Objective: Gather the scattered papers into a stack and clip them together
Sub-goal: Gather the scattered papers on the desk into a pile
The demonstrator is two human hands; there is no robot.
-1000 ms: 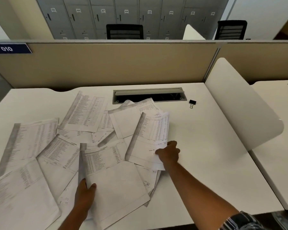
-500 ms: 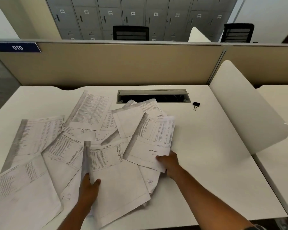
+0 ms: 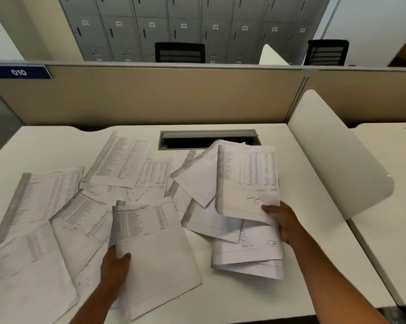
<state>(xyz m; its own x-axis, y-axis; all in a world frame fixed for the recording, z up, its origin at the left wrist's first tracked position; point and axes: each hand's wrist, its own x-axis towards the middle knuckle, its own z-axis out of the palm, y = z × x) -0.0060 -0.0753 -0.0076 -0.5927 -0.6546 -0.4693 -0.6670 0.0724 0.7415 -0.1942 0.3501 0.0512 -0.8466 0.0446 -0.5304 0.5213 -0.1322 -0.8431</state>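
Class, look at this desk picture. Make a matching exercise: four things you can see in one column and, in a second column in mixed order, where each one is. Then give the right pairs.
Things:
1. left hand
2. right hand
3. cable slot
4. number plate 010

Places:
A. on the top edge of the beige partition, far left
B. gripping the lower left edge of the nearest printed sheet
C. set into the desk at the back, past the papers
D. holding the bottom corner of a lifted sheet with handwriting

Pairs: 1-B, 2-D, 3-C, 4-A
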